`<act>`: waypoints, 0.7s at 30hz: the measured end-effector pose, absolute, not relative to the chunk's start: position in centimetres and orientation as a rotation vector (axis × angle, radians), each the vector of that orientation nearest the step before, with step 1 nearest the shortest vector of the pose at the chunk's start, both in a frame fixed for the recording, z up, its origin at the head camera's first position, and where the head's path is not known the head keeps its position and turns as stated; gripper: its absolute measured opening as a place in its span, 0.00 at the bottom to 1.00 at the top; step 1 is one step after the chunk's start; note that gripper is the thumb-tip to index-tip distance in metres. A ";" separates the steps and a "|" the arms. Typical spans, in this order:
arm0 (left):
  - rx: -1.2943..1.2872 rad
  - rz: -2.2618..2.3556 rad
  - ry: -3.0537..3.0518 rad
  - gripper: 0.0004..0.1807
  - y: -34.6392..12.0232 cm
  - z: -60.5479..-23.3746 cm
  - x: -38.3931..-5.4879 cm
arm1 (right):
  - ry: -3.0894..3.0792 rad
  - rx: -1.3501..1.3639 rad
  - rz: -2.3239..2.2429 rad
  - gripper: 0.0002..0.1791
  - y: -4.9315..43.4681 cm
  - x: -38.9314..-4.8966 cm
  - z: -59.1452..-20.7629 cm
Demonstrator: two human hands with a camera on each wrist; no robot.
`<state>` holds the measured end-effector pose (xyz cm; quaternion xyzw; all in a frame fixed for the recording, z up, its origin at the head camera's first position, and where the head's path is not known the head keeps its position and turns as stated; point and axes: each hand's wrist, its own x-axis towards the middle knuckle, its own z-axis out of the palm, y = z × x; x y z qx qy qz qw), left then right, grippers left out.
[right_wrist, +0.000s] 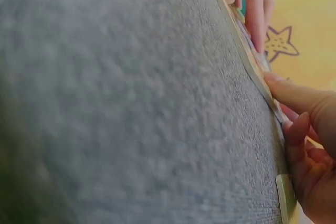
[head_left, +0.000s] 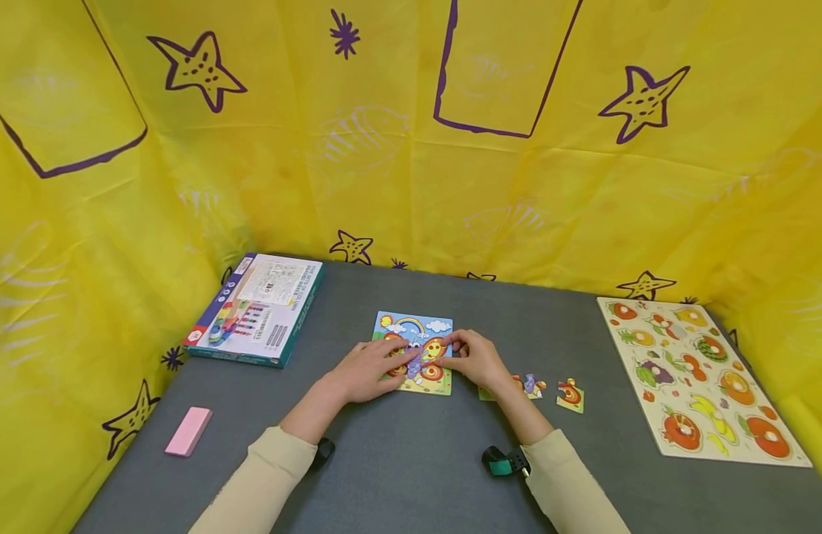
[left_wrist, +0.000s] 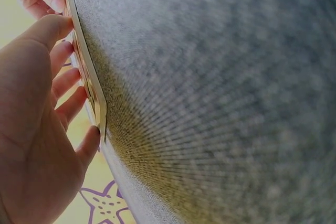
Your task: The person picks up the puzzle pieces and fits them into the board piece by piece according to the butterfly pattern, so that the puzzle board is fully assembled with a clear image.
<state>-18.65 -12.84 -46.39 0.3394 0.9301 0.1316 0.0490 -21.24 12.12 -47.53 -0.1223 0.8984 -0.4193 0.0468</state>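
A square butterfly jigsaw puzzle (head_left: 438,386) lies on the dark table, its picture showing a rainbow, a sun and a purple-bodied butterfly. My left hand (head_left: 371,371) rests over its left side, fingers spread, fingertips on the butterfly; in the left wrist view the left hand (left_wrist: 42,114) lines up along the board's edge. At the right edge, my right hand (head_left: 476,360) has thumb and index finger on either side of a wing piece, the other fingers curled. The right wrist view shows the right thumb (right_wrist: 294,95) on the board's edge.
Loose puzzle pieces (head_left: 571,395) lie to the right, some partly behind the right forearm. A wooden fruit board (head_left: 691,371) is at far right and a boxed toy (head_left: 264,308) at back left. A pink block (head_left: 188,432) sits front left. Yellow cloth (head_left: 411,185) hangs around the table.
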 end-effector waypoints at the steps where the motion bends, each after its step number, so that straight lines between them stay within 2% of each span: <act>1: 1.035 0.392 2.830 0.28 -12.8 -46.4 -18.7 | 2.749 -0.370 -1.279 0.16 12.2 -21.2 -47.6; 21: 0.992 0.299 2.820 0.27 -12.3 -46.1 -18.4 | 2.850 -0.351 -1.239 0.16 11.8 -20.8 -47.8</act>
